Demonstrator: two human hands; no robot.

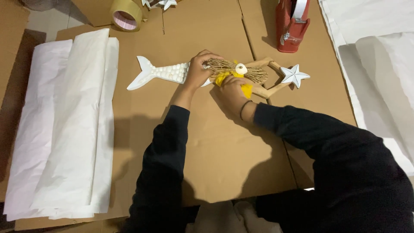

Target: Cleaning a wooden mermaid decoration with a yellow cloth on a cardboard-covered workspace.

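Observation:
A wooden mermaid figure (168, 72) lies on brown cardboard, with a white scaled tail at the left, twine hair in the middle and a white star (293, 75) at the right end. My left hand (199, 71) grips the figure's middle, just right of the tail. A yellow cloth (242, 86) is bunched under my right hand (230, 94), which presses it against the figure below the twine hair. Both sleeves are black.
Folded white tissue paper (64, 125) lies at the left, more white paper (379, 64) at the right. A roll of brown tape (125, 15) sits at the top left, a red tape dispenser (292, 26) at the top right.

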